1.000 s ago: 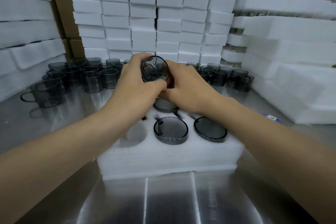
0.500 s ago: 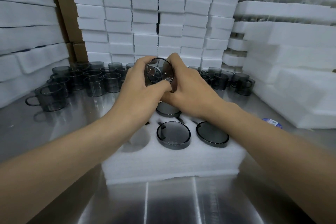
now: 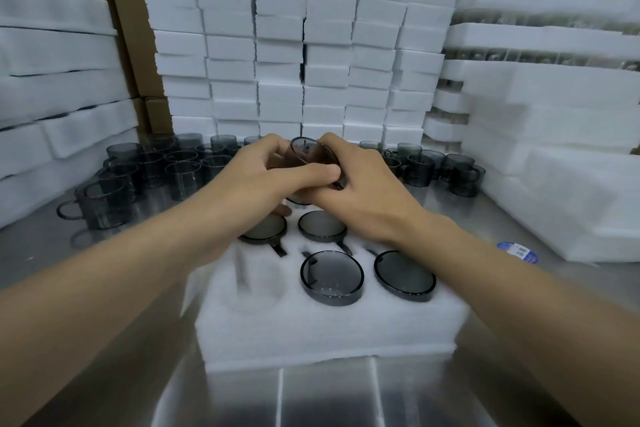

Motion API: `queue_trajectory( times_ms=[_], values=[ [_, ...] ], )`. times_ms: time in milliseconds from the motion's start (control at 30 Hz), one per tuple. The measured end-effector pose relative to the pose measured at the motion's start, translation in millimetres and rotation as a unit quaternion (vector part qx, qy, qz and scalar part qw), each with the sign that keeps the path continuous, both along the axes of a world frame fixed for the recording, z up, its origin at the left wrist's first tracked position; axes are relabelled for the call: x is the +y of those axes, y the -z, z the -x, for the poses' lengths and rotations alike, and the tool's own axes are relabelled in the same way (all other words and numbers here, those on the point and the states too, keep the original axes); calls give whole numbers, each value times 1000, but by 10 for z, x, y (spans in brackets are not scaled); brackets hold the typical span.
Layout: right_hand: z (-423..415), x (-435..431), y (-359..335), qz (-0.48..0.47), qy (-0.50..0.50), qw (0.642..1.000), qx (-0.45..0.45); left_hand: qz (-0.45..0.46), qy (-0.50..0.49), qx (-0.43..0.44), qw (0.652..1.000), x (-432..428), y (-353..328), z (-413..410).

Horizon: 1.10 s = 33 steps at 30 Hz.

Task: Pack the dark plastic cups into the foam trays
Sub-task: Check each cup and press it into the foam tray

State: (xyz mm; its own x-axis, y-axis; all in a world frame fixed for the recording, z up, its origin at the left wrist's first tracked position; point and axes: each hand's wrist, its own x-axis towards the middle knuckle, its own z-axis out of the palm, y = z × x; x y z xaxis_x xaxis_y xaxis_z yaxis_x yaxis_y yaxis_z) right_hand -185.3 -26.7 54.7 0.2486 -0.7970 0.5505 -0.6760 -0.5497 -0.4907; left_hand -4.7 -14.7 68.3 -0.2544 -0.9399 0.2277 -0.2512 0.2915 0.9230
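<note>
While loose dark cups [image 3: 104, 199] wait on the worktop [image 3: 346, 399] at the left, the left hand [image 3: 256, 180] curls round one cup [image 3: 304, 152] held above the far end of the foam tray [image 3: 329, 329], and the right hand [image 3: 363, 187] wraps its other side. Four seated cups show; the near-left pocket [image 3: 258, 276] gapes. The danger: lowered with its handle off the slot, the cup could jam, tearing foam or knocking a seated neighbour.

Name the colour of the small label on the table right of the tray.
The label is blue with a white patch; head view.
</note>
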Motion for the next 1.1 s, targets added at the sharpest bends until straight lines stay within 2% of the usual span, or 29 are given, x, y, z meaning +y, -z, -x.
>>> queue_trajectory(
  times_ms=[133,367,600,800,967,1100],
  values=[
    [-4,16,21,13,-30,999,28,24,55,-97,993,-92,-121,-194],
    [35,41,1,-24,-94,995,27,23,105,-98,989,-209,-172,-433],
    [6,61,-6,-23,-94,995,16,-34,214,-216,952,-262,-296,-759],
    [-13,71,-6,-21,-86,996,23,-47,282,-242,927,-245,-444,-867],
    [-11,62,-3,-27,-91,995,25,-81,345,-226,908,-248,-543,-919],
    [7,72,3,26,-104,994,21,-40,284,-212,934,-287,-506,-855]
  ],
)
